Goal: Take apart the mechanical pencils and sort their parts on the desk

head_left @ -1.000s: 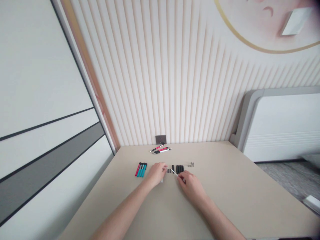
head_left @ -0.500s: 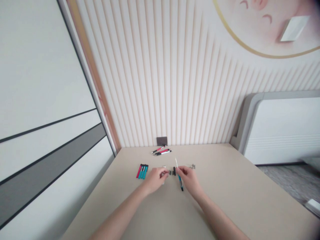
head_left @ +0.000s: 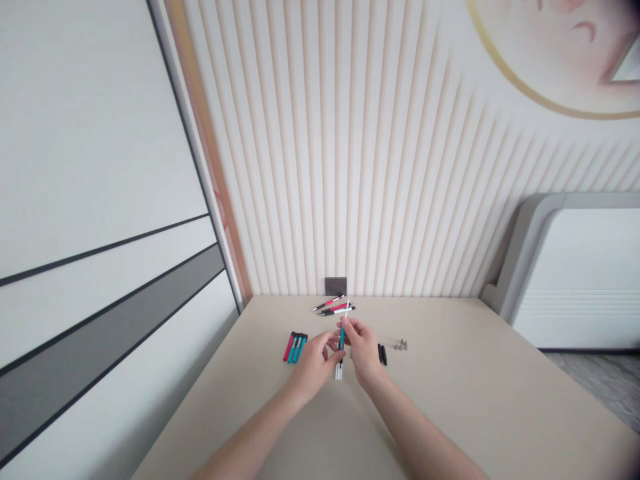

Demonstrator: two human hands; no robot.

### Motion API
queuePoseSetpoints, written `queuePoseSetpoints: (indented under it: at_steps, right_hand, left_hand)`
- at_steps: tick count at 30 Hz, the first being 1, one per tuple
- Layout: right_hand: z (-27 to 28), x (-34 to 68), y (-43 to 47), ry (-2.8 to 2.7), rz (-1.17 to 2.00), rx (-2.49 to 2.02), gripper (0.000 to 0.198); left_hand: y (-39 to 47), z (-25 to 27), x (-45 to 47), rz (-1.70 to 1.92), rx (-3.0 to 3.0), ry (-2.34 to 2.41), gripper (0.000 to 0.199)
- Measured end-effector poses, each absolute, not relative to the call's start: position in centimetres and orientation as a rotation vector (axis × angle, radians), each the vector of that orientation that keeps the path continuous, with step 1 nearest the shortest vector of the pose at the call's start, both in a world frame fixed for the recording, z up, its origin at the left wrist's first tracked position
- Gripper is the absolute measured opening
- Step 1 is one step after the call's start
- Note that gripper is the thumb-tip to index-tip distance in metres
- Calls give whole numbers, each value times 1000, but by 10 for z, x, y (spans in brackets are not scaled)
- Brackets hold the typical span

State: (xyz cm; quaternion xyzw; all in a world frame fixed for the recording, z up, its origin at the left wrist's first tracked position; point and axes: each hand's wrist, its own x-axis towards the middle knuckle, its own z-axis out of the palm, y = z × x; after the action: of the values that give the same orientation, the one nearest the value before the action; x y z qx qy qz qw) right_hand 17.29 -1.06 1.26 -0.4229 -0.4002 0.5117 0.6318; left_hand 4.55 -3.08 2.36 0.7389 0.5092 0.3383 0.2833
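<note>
A blue pen barrel (head_left: 342,338) is held nearly upright between my two hands, above the table. A thin white refill (head_left: 347,307) sticks out of its top end. My right hand (head_left: 363,350) pinches the barrel near that upper end. The thumb and fingers of my left hand (head_left: 316,363) close on its lower part; anything small between those fingertips is hidden. Several white refills (head_left: 339,373) lie on the table just below the pen. To the right of my right hand are black pen parts (head_left: 383,354) and small metallic pieces (head_left: 401,345).
Several pen barrels, one red and the others blue (head_left: 295,347), lie side by side at the left. Red, black and white pens (head_left: 336,309) lie at the back of the table (head_left: 450,387), near a dark wall socket (head_left: 335,286). A ribbed wall (head_left: 360,167) stands behind.
My hands have come together; my left hand now touches the pen. My right hand has brought the pen left, over the white refills. The view has shifted slightly left.
</note>
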Motion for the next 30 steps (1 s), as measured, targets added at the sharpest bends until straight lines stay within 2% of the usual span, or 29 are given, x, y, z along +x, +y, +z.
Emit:
queuePoseSetpoints:
  at_steps: [5,13,17,21,30]
  right_hand:
    - [15,176,-7,-952,1210,-957,51]
    - [23,224,6,-1068,891,-1167,48]
    - [-3,233,-10,-1365,843,-1398,45]
    - [-18,218,-29,-1713,674,-1630,33]
    - [-11,202,-34,-1845,556,-1835,32]
  left_hand:
    - [-27,19,47,973,2024,1340,13]
    - [-24,13,26,1056,1996,1435,22]
    - [-18,8,11,1200,1920,1488,25]
    - [-18,3,11,1276,1875,1475,28]
    - [-26,-5,24,1124,1936,1413,29]
